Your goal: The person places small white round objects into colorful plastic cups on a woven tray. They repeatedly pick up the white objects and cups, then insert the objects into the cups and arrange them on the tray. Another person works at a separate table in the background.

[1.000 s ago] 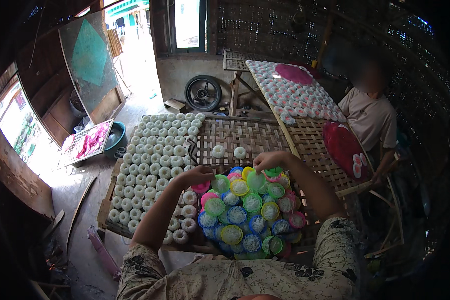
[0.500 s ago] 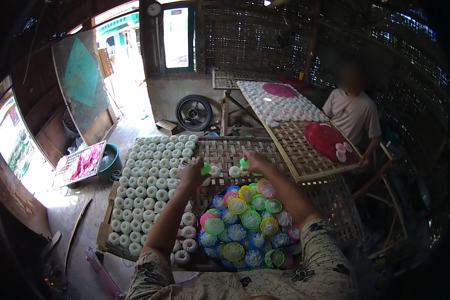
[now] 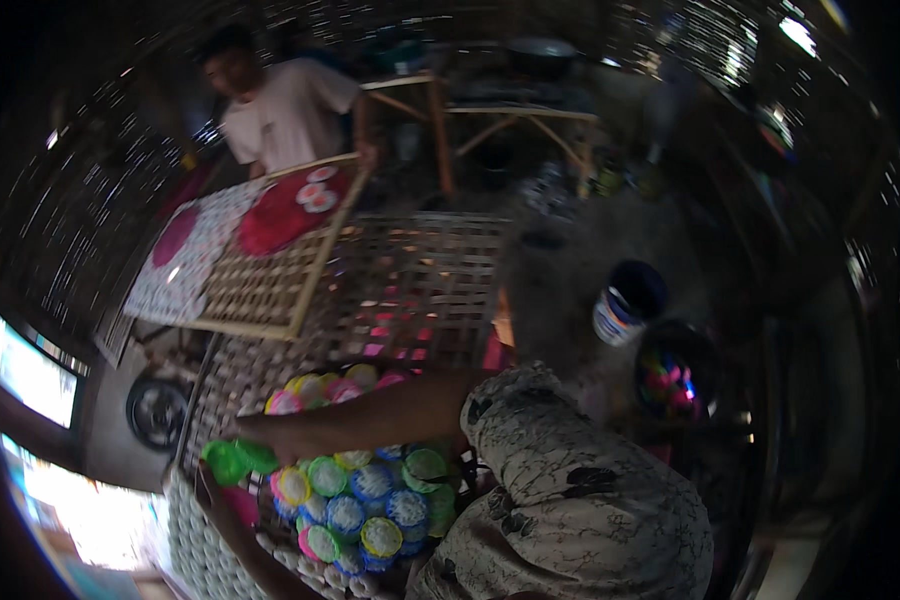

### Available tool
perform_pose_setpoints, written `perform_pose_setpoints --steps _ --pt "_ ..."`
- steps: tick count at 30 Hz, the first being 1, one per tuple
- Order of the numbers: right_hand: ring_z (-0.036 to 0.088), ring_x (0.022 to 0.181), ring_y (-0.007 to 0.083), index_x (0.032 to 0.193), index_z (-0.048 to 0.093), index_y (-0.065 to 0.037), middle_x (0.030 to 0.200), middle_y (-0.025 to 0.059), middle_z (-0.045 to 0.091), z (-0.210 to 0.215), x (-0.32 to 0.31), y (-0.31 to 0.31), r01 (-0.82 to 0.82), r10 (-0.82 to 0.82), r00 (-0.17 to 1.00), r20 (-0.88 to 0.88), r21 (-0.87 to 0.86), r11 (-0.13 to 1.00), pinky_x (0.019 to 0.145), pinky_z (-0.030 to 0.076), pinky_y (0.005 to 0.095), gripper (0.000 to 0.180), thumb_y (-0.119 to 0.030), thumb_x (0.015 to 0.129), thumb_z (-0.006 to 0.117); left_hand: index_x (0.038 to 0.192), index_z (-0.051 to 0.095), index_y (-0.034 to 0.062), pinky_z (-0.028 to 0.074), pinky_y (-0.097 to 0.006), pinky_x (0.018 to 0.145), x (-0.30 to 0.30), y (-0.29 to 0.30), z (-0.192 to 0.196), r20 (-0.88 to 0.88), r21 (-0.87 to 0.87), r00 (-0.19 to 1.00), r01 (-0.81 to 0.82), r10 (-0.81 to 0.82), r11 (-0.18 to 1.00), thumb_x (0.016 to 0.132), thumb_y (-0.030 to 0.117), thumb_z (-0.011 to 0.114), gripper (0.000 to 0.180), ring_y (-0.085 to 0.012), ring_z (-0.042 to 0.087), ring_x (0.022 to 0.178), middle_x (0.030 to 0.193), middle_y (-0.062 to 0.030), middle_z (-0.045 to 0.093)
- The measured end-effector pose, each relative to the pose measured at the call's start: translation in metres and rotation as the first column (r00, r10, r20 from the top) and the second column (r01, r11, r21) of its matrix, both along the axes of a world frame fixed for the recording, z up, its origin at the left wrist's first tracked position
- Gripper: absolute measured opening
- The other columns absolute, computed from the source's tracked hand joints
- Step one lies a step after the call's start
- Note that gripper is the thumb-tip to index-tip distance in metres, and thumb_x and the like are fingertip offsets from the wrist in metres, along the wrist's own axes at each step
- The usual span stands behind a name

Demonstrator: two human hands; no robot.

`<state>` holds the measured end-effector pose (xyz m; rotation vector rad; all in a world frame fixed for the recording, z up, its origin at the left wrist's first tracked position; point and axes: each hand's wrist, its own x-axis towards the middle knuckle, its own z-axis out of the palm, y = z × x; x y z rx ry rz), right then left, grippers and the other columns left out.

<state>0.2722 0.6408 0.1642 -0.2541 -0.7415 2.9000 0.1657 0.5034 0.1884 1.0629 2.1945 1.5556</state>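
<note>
Both my hands are close together at the left, over the near end of a woven bamboo rack. My right hand, blurred, is closed on a green plastic cup. My left hand holds another green plastic cup beside it; its fingers are partly hidden. Beneath my right forearm lies a heap of small scalloped plastic cups in blue, green, yellow and pink, filled with white strands. A pink patch shows by my left wrist. Rows of white rings run along the lower left.
A person stands across, gripping a tilted bamboo tray with white and red pieces. Another woven rack extends beyond the cups. A bucket and a dark basin with colourful things stand on the floor at right.
My view has swung to the right, so the scene has shifted left and turned. My hands have come together, bringing the two green cups side by side.
</note>
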Motion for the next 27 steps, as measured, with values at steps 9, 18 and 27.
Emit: perform_pose_setpoints --steps 9,18,27 --pt "0.061 0.081 0.0173 0.096 0.064 -0.015 0.088 0.0016 0.064 0.026 0.093 -0.012 0.283 -0.271 0.954 0.128 -0.087 0.955 0.076 0.049 0.0390 0.037 -0.048 0.093 0.047 0.125 0.058 0.0005 0.044 -0.034 0.094 0.024 0.054 0.018 -0.237 -0.156 0.802 0.525 -0.548 0.836 0.100 0.023 0.048 0.035 -0.0227 0.056 0.109 0.118 -0.0130 0.061" --pt "0.056 0.102 0.0291 0.121 0.051 -0.015 0.107 0.0097 0.057 0.010 0.130 -0.030 0.277 -0.262 0.960 0.101 -0.198 0.940 0.090 0.045 0.0565 0.061 -0.065 0.085 0.052 0.098 0.056 -0.0026 0.043 -0.032 0.081 0.085 0.059 0.078 -0.559 -0.190 0.586 0.598 -0.586 0.779 0.102 0.022 0.045 0.028 -0.0218 0.054 0.087 0.090 -0.0112 0.055" --pt "0.063 0.085 0.0276 0.096 0.064 -0.011 0.096 0.0094 0.067 0.009 0.208 -0.041 0.198 -0.394 0.883 -0.253 -0.561 0.804 0.084 0.051 0.0528 0.046 -0.054 0.086 0.053 0.101 0.062 -0.0013 0.038 -0.048 0.095 0.192 0.074 0.101 -0.743 -0.210 0.333 0.707 -0.580 0.675 0.100 0.054 0.027 0.066 -0.0336 0.053 0.108 0.107 -0.0189 0.058"
